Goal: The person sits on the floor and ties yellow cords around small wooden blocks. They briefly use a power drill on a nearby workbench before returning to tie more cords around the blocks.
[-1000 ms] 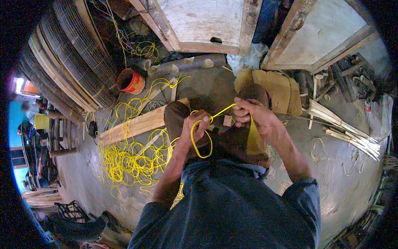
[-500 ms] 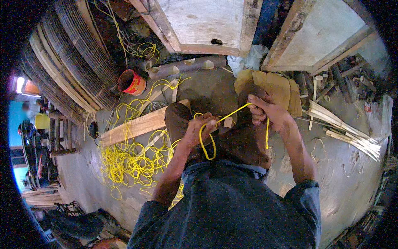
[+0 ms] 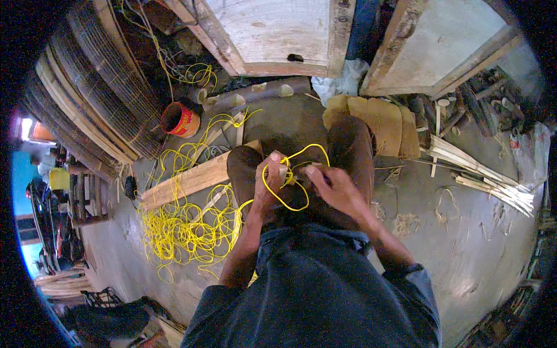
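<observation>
Above my lap, my left hand (image 3: 270, 177) is closed on a yellow cord (image 3: 293, 207), its thumb pointing up. The cord forms loose loops around and beside that hand. One loop arches over to my right hand (image 3: 339, 188), which is closed at the cord just right of the left hand; its fingertips are partly hidden and slightly blurred. A large tangled heap of the same yellow cord (image 3: 174, 232) lies on the floor to my left, and a strand leads up toward my left forearm.
A wooden plank (image 3: 191, 180) lies beside my left knee. Ahead are a red bucket (image 3: 187, 123), a notched log (image 3: 255, 95) and folded cardboard (image 3: 383, 124). Split wooden strips (image 3: 481, 171) lie at right. Rolled slatted mats (image 3: 104, 75) stand at the far left, near framed panels (image 3: 272, 35).
My right hand has come down and left toward my left hand, which has risen slightly. The cord, stretched straight between them before, now hangs in wider loops.
</observation>
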